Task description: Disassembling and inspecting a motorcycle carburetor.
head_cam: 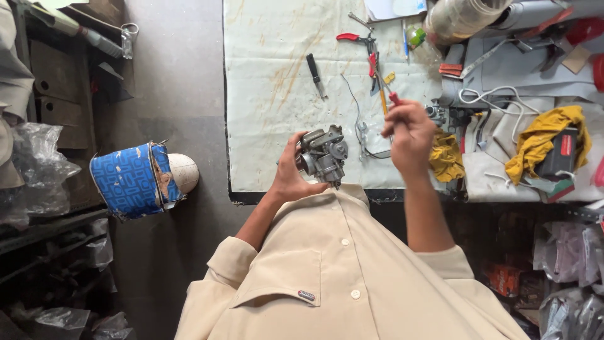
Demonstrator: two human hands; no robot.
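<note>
The left hand (290,173) grips a grey carburetor (323,154) – just right of the carburetor, the right hand (409,135) clasps a screwdriver (385,94).

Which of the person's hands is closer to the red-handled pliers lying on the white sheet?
Right. The right hand, gripping a screwdriver, is just below the red-handled pliers. The left hand holds the carburetor lower down, farther away.

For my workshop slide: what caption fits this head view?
Left hand holds a grey metal carburettor; right hand grips a thin red-handled tool.
</note>
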